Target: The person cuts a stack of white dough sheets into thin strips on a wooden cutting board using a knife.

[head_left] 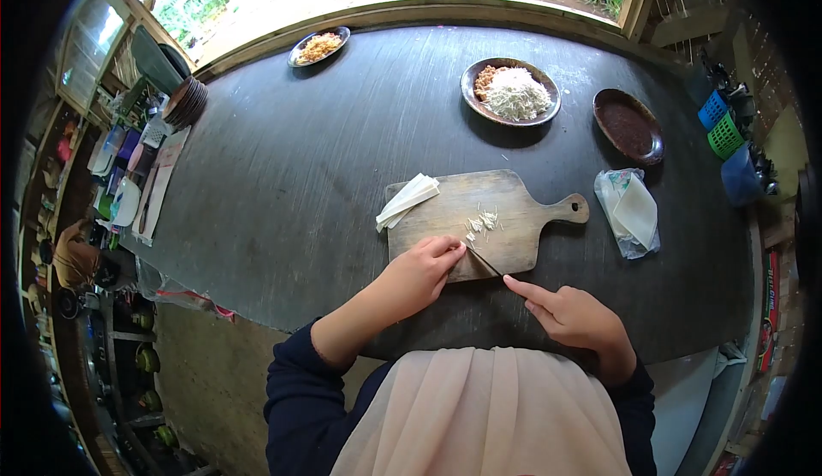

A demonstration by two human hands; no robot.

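Observation:
A wooden cutting board (505, 193) with a handle lies on the dark table. My left hand (425, 266) is closed over its front part, fingertips pressed down on what looks like white wrapper strips, mostly hidden beneath them. In my right hand (578, 315) is a thin dark knife (486, 262), index finger stretched along its back, the blade close beside my left fingertips. Small white shreds (485, 220) lie just beyond the blade. A fanned stack of white wrapper strips (409, 199) rests across the board's left corner.
Right of the board lies an opened plastic pack of white sheets (632, 211). Farther back are a plate of white shreds and orange-brown food (516, 95), an oval brown dish (629, 127) and a small food plate (319, 47). Stacked brown plates (186, 102) and colored baskets (724, 136) line the sides.

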